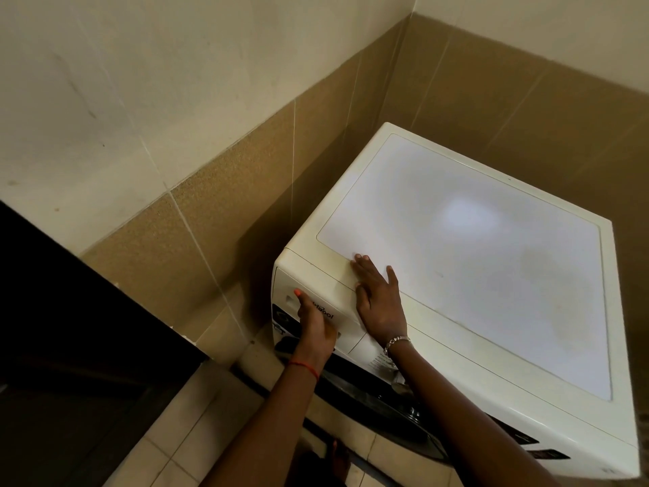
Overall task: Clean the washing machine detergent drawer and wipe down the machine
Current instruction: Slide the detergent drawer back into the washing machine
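A white front-loading washing machine (474,261) stands in the corner of a tiled room. Its detergent drawer front (337,309) is at the upper left of the front panel and sits flush with the panel. My left hand (314,326) lies against the drawer front, thumb up near the recessed handle, fingers curled under the drawer's lower edge. My right hand (377,300) rests flat on the front left of the machine's top, fingers spread and holding nothing. The dark door glass (379,402) shows below the panel.
Brown tiled walls (217,219) close in behind and to the left of the machine, leaving a narrow gap. A dark cabinet or counter (70,328) fills the lower left. Beige floor tiles (196,437) lie below, and a bare foot (339,458) shows by the machine's base.
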`<state>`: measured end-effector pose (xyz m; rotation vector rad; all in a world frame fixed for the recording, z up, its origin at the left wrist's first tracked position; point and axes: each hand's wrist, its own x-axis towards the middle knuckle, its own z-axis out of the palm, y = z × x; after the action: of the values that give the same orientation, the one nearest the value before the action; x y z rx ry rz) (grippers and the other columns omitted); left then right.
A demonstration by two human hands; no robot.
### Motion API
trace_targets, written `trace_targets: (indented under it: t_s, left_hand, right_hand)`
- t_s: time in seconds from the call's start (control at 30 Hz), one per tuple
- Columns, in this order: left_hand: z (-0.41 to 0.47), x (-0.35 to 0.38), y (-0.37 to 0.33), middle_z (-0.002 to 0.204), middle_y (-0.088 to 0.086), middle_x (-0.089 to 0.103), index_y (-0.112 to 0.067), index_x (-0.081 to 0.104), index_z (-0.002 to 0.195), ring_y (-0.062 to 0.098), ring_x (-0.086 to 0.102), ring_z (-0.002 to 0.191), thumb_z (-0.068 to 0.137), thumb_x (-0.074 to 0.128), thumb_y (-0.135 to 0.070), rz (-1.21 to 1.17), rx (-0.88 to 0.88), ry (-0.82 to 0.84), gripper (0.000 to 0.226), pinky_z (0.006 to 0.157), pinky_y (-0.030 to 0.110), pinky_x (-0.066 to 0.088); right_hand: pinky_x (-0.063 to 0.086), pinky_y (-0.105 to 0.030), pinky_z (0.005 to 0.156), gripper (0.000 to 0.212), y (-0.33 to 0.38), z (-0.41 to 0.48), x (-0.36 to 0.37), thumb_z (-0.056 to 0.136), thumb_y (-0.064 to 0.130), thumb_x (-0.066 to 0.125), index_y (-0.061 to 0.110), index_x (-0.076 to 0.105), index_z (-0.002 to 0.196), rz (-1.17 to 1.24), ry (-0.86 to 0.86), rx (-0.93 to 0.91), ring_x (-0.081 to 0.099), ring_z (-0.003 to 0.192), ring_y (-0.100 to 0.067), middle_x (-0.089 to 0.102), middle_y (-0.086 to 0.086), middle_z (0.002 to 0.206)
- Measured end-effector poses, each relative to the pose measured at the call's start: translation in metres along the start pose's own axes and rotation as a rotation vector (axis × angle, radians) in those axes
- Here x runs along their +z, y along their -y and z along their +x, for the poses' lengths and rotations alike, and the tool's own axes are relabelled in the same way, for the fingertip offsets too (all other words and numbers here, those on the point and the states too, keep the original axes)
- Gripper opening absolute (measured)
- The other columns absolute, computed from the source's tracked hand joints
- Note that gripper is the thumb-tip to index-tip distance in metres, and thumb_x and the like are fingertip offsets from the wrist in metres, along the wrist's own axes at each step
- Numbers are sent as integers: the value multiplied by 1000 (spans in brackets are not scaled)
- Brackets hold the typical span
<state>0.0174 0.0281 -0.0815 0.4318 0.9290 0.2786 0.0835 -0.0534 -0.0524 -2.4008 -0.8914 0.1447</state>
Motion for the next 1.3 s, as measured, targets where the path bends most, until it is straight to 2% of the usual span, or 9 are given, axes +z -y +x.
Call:
trace_targets:
  t_s: [0.23, 0.4, 0.5, 0.67, 0.8, 0.97, 1.13, 1.2, 1.3]
  left_hand:
    - [-10, 2, -2, 136, 13, 50, -21, 40, 135, 27, 53, 106, 95, 23, -55, -46, -39, 55, 56, 98, 44, 39]
    - [-17, 5, -8, 137, 17, 48, -16, 38, 138, 26, 57, 94, 97, 25, -50, 14, 7, -7, 54, 79, 39, 46]
    - [-19, 7, -11, 136, 19, 47, -12, 32, 140, 35, 49, 120, 99, 28, -43, 149, 32, -134, 51, 87, 42, 44]
    - [-11, 11, -16, 140, 23, 37, -1, 31, 138, 40, 42, 124, 98, 38, -33, 460, 205, -412, 51, 102, 49, 39]
    - [-24, 22, -24, 144, 24, 21, 3, 27, 139, 42, 27, 128, 91, 48, -3, 788, 486, -561, 53, 103, 46, 29]
    - [-35, 33, -22, 144, 18, 29, -5, 38, 133, 35, 24, 135, 81, 55, 5, 1239, 856, -369, 55, 109, 46, 30]
    - [-43, 52, -25, 150, 11, 31, -8, 36, 139, 28, 10, 145, 93, 48, -11, 1598, 1098, -75, 48, 115, 39, 0]
    - [-46, 61, -29, 147, 12, 37, -8, 41, 137, 30, 19, 143, 94, 47, -18, 1690, 1161, -2, 45, 114, 42, 6]
    - [-47, 75, -29, 128, 15, 59, -6, 59, 122, 36, 49, 124, 94, 38, -35, 1814, 1247, 59, 45, 100, 53, 34]
  right_hand:
    - [-3, -31, 119, 55, 0, 0, -1, 87, 22, 26, 18, 40, 139, 11, -5, 0, 22, 140, -2, 33, 6, 149]
    - [-6, -28, 117, 56, 1, 1, -2, 86, 22, 26, 17, 40, 140, 7, -13, -4, 16, 134, 8, 32, 7, 149]
    - [-1, -35, 120, 57, 2, 2, -3, 85, 22, 25, 16, 38, 141, -13, -6, -10, 13, 133, 9, 32, 8, 149]
    - [-2, -34, 119, 72, -2, 2, 0, 80, 43, 14, 17, 33, 143, -53, -11, -37, 17, 140, 1, 29, 7, 151]
    - [-9, -28, 115, 73, -2, 1, 0, 79, 48, 18, 16, 36, 142, -20, -22, -38, 16, 139, 1, 30, 5, 151]
    - [-10, -31, 117, 76, 0, 0, -7, 81, 55, 14, 17, 30, 144, 10, 84, -5, 13, 142, -2, 23, 6, 153]
    - [-3, -29, 117, 54, 0, -2, -30, 99, 39, 31, 19, 19, 148, 99, 229, 67, 9, 144, -7, 17, 3, 156]
    - [-2, -21, 113, 61, -2, -11, -44, 95, 50, 24, 20, 18, 148, 68, 197, 65, 8, 144, -7, 16, 3, 156]
    - [-5, -17, 110, 89, -10, -24, -65, 76, 68, -1, 19, 15, 148, -3, 110, 60, 6, 144, -8, 12, 3, 157]
